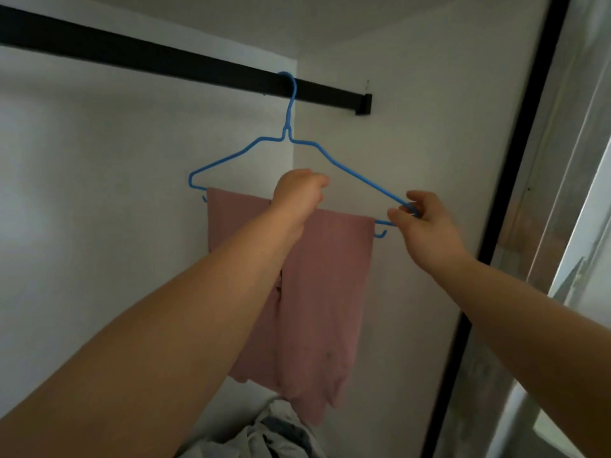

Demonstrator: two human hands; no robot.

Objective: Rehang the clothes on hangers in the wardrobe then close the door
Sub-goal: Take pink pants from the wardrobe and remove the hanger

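In the head view, a blue wire hanger [299,150] is seen hooked over the black wardrobe rail [139,54], its hook at about 12 o'clock of the frame's centre. A pink garment [317,292] is draped over the hanger's lower bar and hangs down toward 6 o'clock. The left hand [299,193] is raised at the middle of the lower bar, its fingers curled over the garment's top edge there. The right hand [425,223] is held at 3 o'clock of the left one, and the hanger's right corner is pinched between its thumb and fingers. A heap of pale clothing [277,431] is seen at 6 o'clock, below the garment. A dark-framed door edge [515,180] is seen at 3 o'clock, beside the white wardrobe wall [82,193].
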